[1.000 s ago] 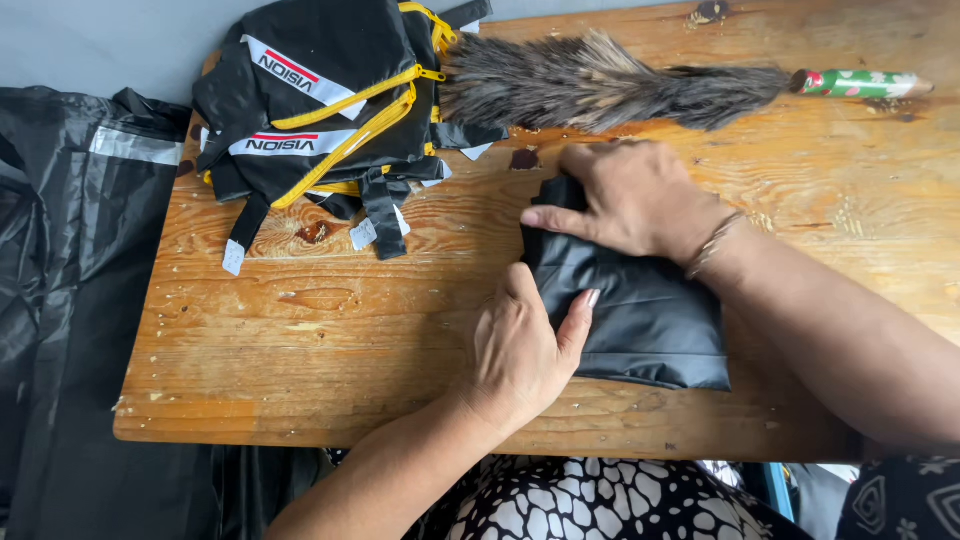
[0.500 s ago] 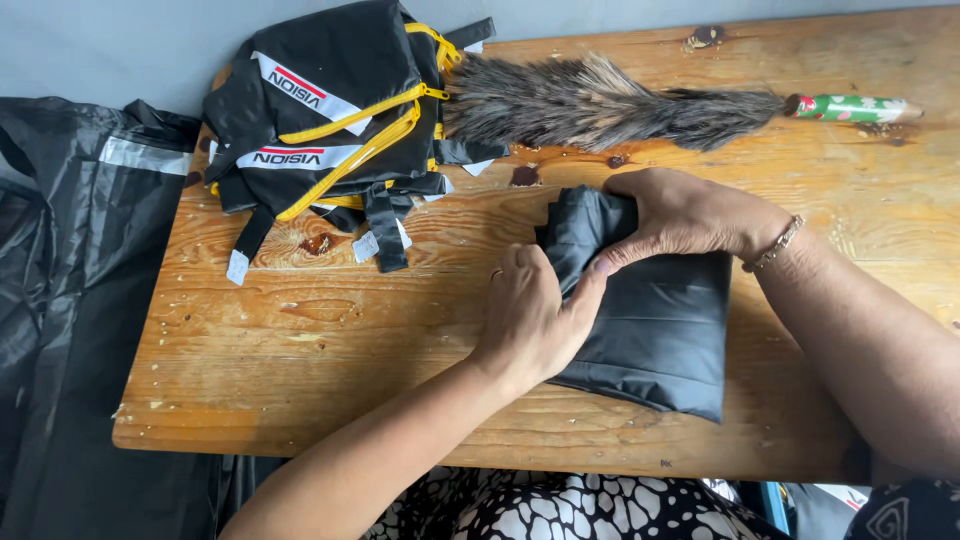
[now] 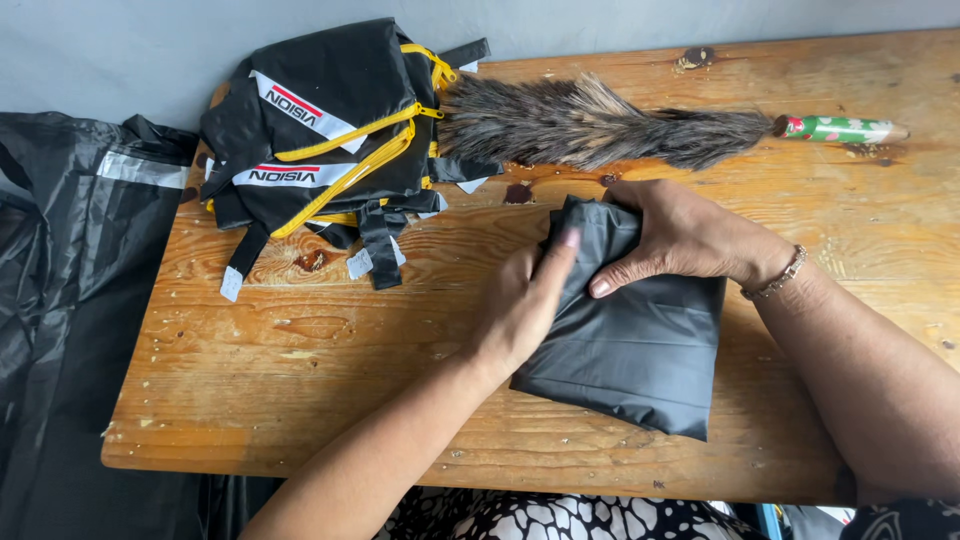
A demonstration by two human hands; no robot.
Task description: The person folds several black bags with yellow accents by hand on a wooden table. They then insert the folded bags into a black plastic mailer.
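A: Okay, quick pass. Where was the folded dark grey sheet of thin synthetic fabric (image 3: pixel 635 345)?

B: On the worn wooden table (image 3: pixel 300 370), toward the near edge, right of the middle, lying flat in a rough rectangle with its far end bunched up.

A: Hands?

B: Left hand (image 3: pixel 525 305) was on the sheet's left edge, fingers held together and stretched along the fold, palm pressing down. Right hand (image 3: pixel 680 235) lay over the bunched far end, fingers curled round it, thumb tucked on the near side, gripping that top part. Metal bracelet (image 3: pixel 780 278) on the right wrist.

A: How would the fabric handle?

B: My guess: light, soft and limp, with a slick sheen, so layers probably slide and spring open unless pinned. Best taken at the folded edges or the bunched end, flat palm on the rest. Not fragile.

A: Other stuff?

B: Black zip-up bags with yellow zippers and white strips (image 3: pixel 320 140), piled at the far left corner. Just right of that, a brown feather duster (image 3: pixel 600 125) along the far edge, its patterned green handle (image 3: pixel 840 128) pointing right. A black garment with a reflective strip (image 3: pixel 70 300) hung off the left edge. Patterned black-and-white cloth (image 3: pixel 560 515) showed below the near edge.
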